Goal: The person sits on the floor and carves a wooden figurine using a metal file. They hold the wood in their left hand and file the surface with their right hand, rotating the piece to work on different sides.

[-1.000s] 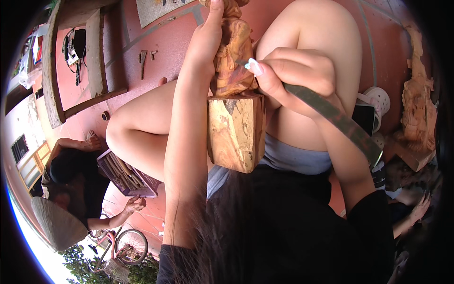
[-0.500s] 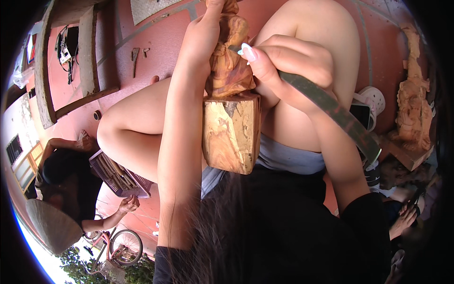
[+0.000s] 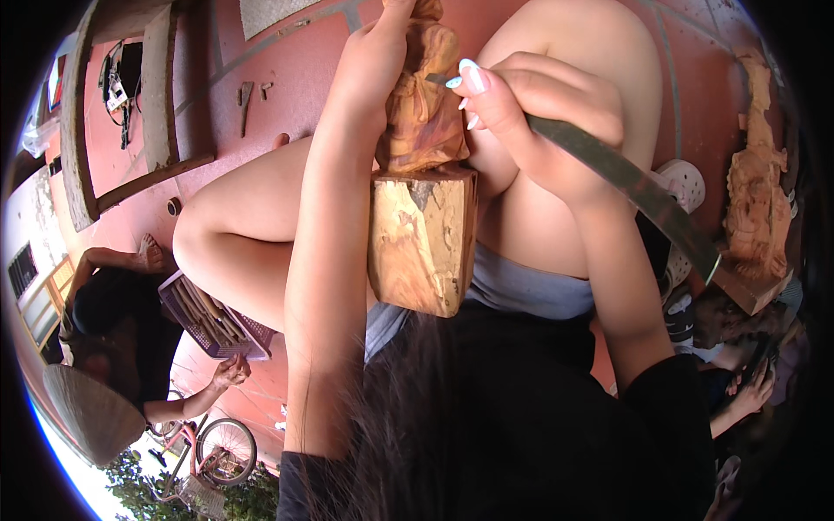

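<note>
A carved wooden figure (image 3: pixel 427 95) on a rough, squared wooden block (image 3: pixel 419 239) stands between my thighs. My left hand (image 3: pixel 378 61) is closed around the upper part of the figure, partly cut off by the top edge. My right hand (image 3: pixel 547 108) grips a long, flat, dark green carving knife (image 3: pixel 625 174) with its fingers curled. Its narrow tip pokes out past my thumb and lies at the figure's right side; whether it touches the wood I cannot tell. The far end of the strip reaches back over my right forearm.
Another carved figure (image 3: pixel 757 191) lies on the red tiles at right, near a white clog (image 3: pixel 685 184). On the left are a wooden frame (image 3: pixel 161 95), a purple basket (image 3: pixel 193 317) of tools, and a person in a conical hat (image 3: pixel 91 408). Another person's hand (image 3: pixel 751 391) shows lower right.
My right hand has moved slightly right with the knife, and the tip has shifted a little up along the figure. My left hand keeps its hold on the carving.
</note>
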Action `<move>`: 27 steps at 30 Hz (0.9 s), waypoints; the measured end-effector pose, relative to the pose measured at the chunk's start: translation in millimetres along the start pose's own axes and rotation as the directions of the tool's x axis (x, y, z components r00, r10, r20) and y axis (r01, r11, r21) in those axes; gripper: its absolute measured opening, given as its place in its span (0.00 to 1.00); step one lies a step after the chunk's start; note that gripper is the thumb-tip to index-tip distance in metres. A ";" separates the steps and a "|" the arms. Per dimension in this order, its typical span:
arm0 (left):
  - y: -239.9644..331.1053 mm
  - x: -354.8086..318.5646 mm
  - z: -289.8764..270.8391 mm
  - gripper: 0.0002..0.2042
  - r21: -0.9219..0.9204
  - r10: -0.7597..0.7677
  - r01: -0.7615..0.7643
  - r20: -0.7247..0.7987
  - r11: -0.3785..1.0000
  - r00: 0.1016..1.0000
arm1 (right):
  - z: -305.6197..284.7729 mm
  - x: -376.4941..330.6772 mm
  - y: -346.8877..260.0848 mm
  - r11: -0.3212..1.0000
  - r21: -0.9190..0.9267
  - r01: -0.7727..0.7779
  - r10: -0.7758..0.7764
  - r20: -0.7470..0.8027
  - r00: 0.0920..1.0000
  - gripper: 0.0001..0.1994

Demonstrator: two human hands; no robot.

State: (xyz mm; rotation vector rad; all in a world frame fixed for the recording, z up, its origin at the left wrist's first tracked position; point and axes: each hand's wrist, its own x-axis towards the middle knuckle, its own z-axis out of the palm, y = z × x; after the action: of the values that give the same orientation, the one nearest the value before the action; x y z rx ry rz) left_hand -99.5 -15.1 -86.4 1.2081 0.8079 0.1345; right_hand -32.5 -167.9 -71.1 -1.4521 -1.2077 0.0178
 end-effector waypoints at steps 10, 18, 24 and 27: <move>-3.6 2.8 -5.4 0.30 -0.049 -0.105 0.104 -0.018 0.993 0.994 | 1.3 -2.8 -0.4 1.000 -0.029 0.009 -0.009 0.016 1.000 0.13; 0.8 -2.1 -10.4 0.31 -0.079 -0.028 0.035 0.095 0.996 0.995 | -5.5 -2.3 -2.1 0.997 -0.061 0.057 -0.050 0.102 0.993 0.09; -7.5 8.3 -7.5 0.30 -0.068 -0.099 0.096 -0.035 0.993 0.994 | -3.9 -1.6 -3.2 0.993 -0.064 0.096 -0.088 0.122 0.989 0.07; -0.6 -5.5 -1.2 0.30 -0.043 0.005 -0.008 -0.049 0.999 0.999 | -7.9 -4.9 -2.7 0.993 -0.076 0.090 -0.078 0.154 0.985 0.07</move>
State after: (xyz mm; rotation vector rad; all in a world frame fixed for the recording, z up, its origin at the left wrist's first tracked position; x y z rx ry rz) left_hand -104.3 -17.2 -84.3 1.1703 0.8399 0.1868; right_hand -31.6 -177.4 -69.6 -1.4915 -1.4068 0.0202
